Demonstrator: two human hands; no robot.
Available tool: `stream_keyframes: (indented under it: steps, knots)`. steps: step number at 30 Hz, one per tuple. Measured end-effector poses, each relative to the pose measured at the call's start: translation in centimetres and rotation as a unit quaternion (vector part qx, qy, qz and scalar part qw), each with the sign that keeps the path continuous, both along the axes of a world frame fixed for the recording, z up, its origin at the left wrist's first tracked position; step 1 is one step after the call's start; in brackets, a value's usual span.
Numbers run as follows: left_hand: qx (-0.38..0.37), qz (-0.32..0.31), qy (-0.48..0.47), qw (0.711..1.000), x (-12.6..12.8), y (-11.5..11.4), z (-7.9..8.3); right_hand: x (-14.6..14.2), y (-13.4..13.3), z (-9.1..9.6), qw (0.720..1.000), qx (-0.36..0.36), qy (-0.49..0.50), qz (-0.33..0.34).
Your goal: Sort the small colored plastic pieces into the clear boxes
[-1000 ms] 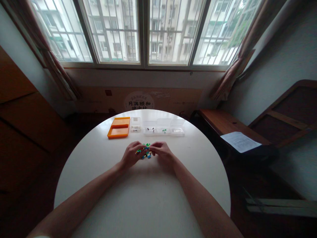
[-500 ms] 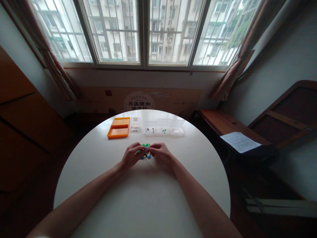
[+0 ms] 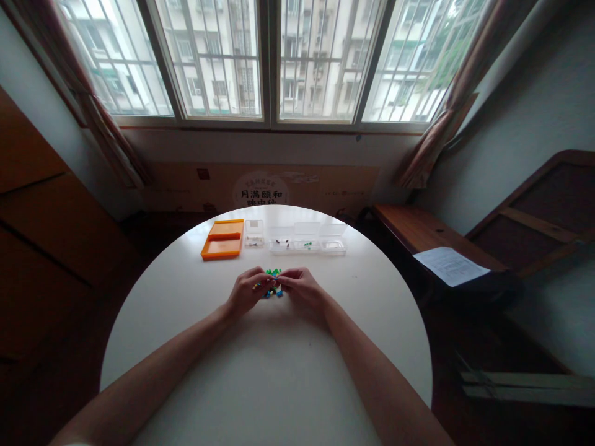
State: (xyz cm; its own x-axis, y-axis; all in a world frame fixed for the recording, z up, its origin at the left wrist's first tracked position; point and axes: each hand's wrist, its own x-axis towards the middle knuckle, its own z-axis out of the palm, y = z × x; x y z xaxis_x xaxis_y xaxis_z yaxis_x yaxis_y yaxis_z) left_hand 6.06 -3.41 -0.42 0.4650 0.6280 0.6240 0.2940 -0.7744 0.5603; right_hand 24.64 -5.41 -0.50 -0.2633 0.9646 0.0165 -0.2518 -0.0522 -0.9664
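A small heap of green, blue and yellow pieces point(image 3: 278, 293), like tiny building bricks, lies on the white round table point(image 3: 269, 371). Over its left side is my left hand point(image 3: 250, 290), its fingers curled and the thumb pressed against them. My right hand point(image 3: 301, 286) comes in from the other side in a pinch. Both sets of fingertips meet above the heap. A speck of blue shows where they meet, but what is pinched there is too small and too covered to name. Part of the heap is hidden behind the fingers.
Beyond the hands stand an orange tray point(image 3: 222, 249), a small clear box point(image 3: 254, 241) and a row of clear lidded boxes point(image 3: 281, 248) holding dark and green bits. A wooden bench point(image 3: 409, 226) with a paper sheet point(image 3: 450, 266) is to the right.
The fingertips have shifted very slightly against each other over the heap. The arms, the boxes and the tray stay where they were.
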Motion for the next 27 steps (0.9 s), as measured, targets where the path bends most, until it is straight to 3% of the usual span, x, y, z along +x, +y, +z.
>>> stream_keyframes:
  steps: [27]
  knots:
    - [0.001,0.028,0.022,0.999,0.06,0.03,-0.18,-0.01,-0.04,0.10,1.000,-0.010,0.012,-0.010]
